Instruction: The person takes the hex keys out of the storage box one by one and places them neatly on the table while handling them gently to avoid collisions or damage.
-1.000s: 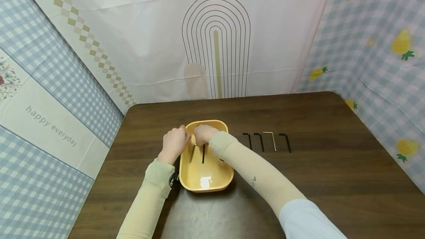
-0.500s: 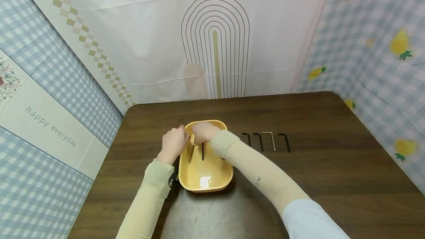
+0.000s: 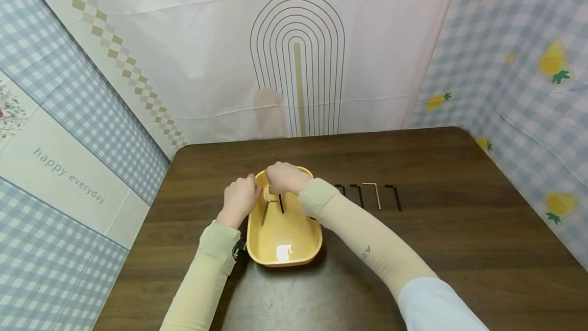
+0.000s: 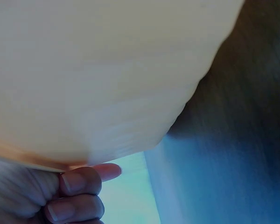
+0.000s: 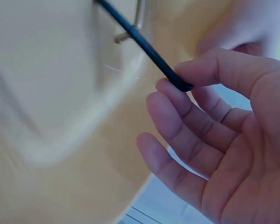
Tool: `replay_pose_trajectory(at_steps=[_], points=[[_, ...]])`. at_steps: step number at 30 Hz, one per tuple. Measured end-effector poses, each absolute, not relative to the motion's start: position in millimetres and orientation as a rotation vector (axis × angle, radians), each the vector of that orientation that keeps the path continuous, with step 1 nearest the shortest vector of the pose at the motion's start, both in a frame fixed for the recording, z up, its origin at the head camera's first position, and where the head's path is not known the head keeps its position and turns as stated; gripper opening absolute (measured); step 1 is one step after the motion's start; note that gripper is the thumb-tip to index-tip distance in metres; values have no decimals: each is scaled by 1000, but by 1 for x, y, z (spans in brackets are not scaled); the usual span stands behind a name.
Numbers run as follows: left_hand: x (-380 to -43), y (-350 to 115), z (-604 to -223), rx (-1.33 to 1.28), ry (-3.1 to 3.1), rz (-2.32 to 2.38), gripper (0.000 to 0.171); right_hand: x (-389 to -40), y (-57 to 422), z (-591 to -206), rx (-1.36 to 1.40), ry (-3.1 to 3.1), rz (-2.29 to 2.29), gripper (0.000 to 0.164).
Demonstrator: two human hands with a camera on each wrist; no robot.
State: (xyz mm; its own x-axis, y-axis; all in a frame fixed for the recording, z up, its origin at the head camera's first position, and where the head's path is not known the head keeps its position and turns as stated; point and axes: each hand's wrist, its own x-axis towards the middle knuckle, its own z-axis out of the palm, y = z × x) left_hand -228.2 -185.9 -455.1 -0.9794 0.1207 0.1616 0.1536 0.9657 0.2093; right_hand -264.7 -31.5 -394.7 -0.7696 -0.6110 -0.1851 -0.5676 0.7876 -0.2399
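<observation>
My right hand (image 3: 285, 178) is over the far end of a yellow plastic basin (image 3: 294, 244). Between thumb and fingertips it pinches the bent end of a black hex key (image 5: 151, 53), whose long arm slants down into the basin. A brass-coloured hex key (image 3: 265, 213) lies inside, toward the left wall. Another dark piece peeks out from under the right wrist, mostly hidden. At the basin's far left corner, my left hand (image 3: 241, 199) grips the rim. The left wrist view has its curled fingers (image 4: 77, 182) against the basin's pale outer wall (image 4: 84, 88).
To the right of the basin, several hex keys lie in a row on the dark wooden table (image 3: 459, 229), among them a black one (image 3: 397, 198) and a brass-coloured one (image 3: 377, 195). A patterned cloth (image 3: 206, 65) hangs behind the table's far edge.
My right hand has risen slightly toward the basin's far rim, with the black hex key tilting and lifting along. More of the brass-coloured key shows. The left hand stays on the rim.
</observation>
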Motion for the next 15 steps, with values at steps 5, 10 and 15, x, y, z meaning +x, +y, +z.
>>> replay_pose_trajectory(at_steps=[5, 10, 15], points=[[-228, -185, -456, -208, -2962, -322, 19, -271, -25, -388, -959, 2772, -308, 9], [-228, -185, -455, -203, -2950, -312, 18, -275, -20, -375, -995, 2858, -308, 7], [-228, -185, -455, -207, -2937, -303, 18, -277, -14, -361, -1005, 2902, -331, 12]])
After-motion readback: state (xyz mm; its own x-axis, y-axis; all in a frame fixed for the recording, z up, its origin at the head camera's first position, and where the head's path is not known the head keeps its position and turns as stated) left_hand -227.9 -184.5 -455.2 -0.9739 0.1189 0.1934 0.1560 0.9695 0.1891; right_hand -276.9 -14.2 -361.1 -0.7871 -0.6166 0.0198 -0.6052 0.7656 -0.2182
